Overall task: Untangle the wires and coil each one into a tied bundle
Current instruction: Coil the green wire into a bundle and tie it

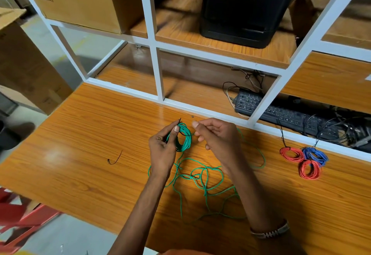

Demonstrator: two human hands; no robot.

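Green wire coil [184,137]: held above counter [90,130], centre. Left hand [163,146]: fingers curled round coil, thumb pressing thin black tie [179,121] against it. Right hand [215,137]: just beside coil, fingers curled, thumb and forefinger pinched together; whether they hold anything cannot tell. Loose green wire [202,176]: tangled on counter under both hands. Two red bundles [292,154], one blue bundle [315,155]: tied, clustered at right. Spare black tie [115,159]: left of hands. Keyboard [281,114]: on shelf behind.

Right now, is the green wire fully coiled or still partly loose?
Partly loose. The left hand holds a small coil of the thin green wire, but long tangled loops lie spread across the wooden table.
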